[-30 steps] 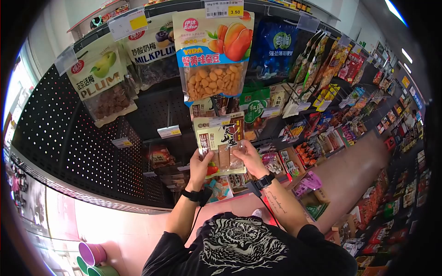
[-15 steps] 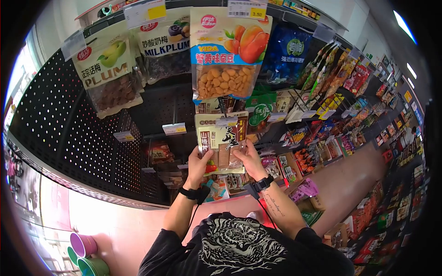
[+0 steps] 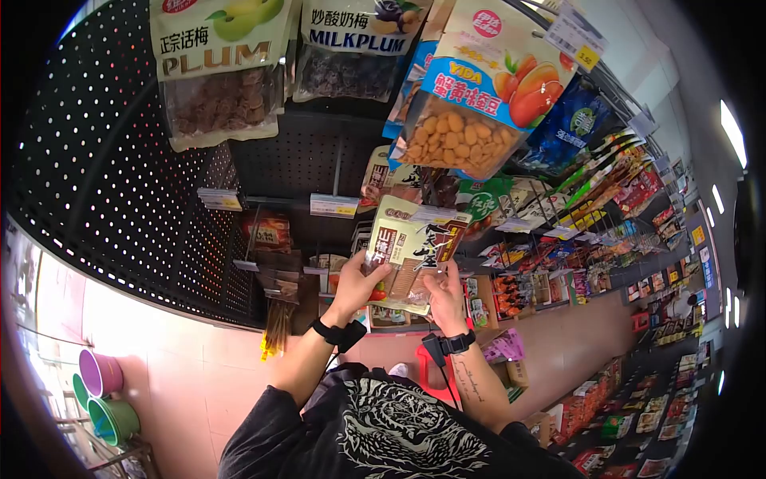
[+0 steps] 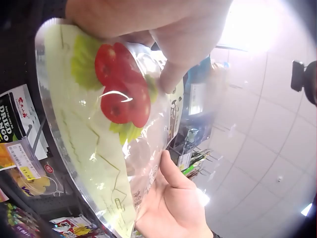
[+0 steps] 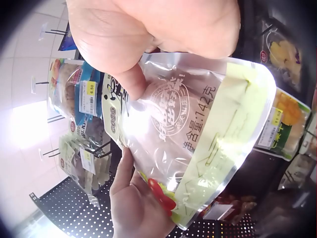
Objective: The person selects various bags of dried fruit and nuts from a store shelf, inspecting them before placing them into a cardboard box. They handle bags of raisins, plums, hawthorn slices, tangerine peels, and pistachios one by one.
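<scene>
Both hands hold one cream and brown snack bag [image 3: 405, 259] in front of the shelf, upright and tilted a little. The left hand [image 3: 357, 286] pinches its left lower edge, thumb on the front. At the opposite edge, the right hand [image 3: 445, 297] grips with its thumb on the clear window. Red fruit is printed on the bag [image 4: 121, 94] near the left hand [image 4: 163, 29] in the left wrist view. In the right wrist view, the bag's clear window [image 5: 168, 114] lies below the right hand [image 5: 158, 29]. Fingers behind the bag are mostly hidden.
Plum [image 3: 223, 80], milk plum [image 3: 351, 60] and bean bags [image 3: 459, 136] hang above the hands. A black perforated panel [image 3: 104, 168] stands at left. Price tags [image 3: 333, 206] stick out from the hooks. Buckets [image 3: 113, 419] stand on the floor at lower left.
The head view has shifted and turned, so the hanging bags look larger and tilted. The held bag has tilted clockwise and appears clear of the price tag; both hands still hold it.
</scene>
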A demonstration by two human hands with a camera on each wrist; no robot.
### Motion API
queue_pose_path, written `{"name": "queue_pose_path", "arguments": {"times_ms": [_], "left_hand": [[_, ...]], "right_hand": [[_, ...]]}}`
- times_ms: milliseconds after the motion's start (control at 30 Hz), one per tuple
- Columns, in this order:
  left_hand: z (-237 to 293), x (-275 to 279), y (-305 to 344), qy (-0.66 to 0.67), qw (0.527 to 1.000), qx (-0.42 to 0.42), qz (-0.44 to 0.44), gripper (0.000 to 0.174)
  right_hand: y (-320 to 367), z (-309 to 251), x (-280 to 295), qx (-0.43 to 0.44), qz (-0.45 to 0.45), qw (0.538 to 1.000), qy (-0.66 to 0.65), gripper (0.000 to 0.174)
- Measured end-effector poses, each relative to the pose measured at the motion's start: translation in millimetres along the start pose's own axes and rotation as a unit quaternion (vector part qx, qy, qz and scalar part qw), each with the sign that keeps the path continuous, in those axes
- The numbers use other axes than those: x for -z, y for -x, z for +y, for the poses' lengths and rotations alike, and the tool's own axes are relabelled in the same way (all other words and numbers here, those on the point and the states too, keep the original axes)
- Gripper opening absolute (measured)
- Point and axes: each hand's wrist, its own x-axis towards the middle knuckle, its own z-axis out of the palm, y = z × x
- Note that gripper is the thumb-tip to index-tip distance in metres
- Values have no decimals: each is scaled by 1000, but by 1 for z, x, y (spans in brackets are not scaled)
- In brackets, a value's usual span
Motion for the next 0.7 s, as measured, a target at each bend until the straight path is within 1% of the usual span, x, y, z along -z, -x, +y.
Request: {"name": "queue_pose_path", "arguments": {"times_ms": [67, 200, 267, 300, 367, 400, 433, 500, 533, 600, 633, 667, 700], "left_hand": [[-1, -1, -2, -42, 999, -5, 0, 25], [9, -4, -1, -27, 1000, -12, -1, 25], [13, -3, -1, -32, 999, 24, -18, 26], [7, -2, -3, -34, 999, 23, -20, 26], [-10, 1, -9, 14, 999, -13, -32, 36], [-6, 2, -16, 96, 993, -26, -58, 47], [7, 2, -27, 161, 983, -64, -56, 50], [47, 5, -49, 114, 989, -75, -60, 52], [56, 5, -62, 113, 989, -76, -57, 52], [74, 0, -81, -13, 987, -133, -91, 46], [83, -5, -82, -13, 986, -140, -92, 46], [92, -11, -81, -94, 978, -166, -82, 40], [100, -17, -80, -174, 963, -191, -72, 33]], "right_hand": [[0, -4, -1, 10, 4, 1000, -13, 53], [-1, -10, -2, 19, 4, 1000, -9, 52], [-2, -6, 4, 9, 3, 1000, 15, 51], [-2, -4, 6, 11, 4, 1000, 13, 51], [-3, -1, 6, 16, 4, 998, 56, 51], [-3, 0, 6, 38, 9, 995, 90, 49], [-3, 3, 9, 40, 9, 995, 88, 49], [2, 12, 19, -2, 2, 994, 110, 46], [5, 1, 4, -2, 5, 998, 69, 43], [6, 6, 7, -1, 4, 997, 71, 42], [5, 8, 10, 0, 9, 997, 74, 42], [4, 8, 15, 12, 0, 994, 106, 44], [2, 4, 12, 18, 2, 994, 104, 44]]}}
